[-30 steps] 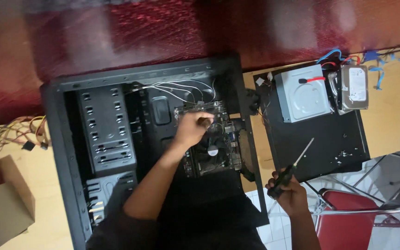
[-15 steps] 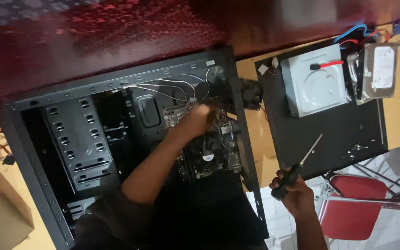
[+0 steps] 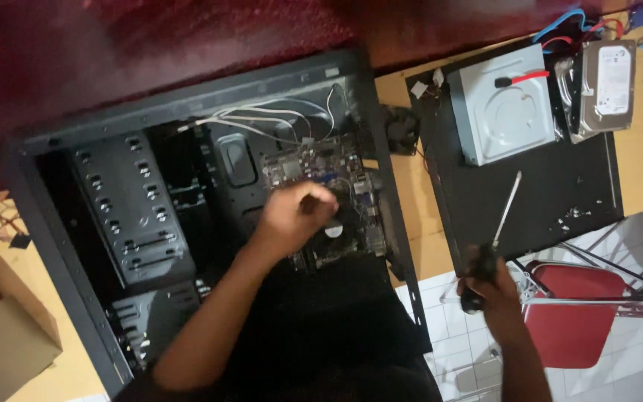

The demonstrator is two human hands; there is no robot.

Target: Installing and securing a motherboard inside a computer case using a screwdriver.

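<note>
Black case (image 3: 61,223) lies open: left hand (image 3: 295,216), fingers curled, apparently seating the motherboard (image 3: 321,171); right hand (image 3: 485,286) grips a screwdriver (image 3: 501,216), poised for fastening.

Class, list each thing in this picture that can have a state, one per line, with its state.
Computer case: lying on its side, open.
Circuit board: inside the case, under the left hand.
Screwdriver: gripped in the right hand, tip up, touching nothing.
Side panel: off, flat on the table.
Disc drive: out, resting on the panel.
Hard drive: out, beside the disc drive.
</note>
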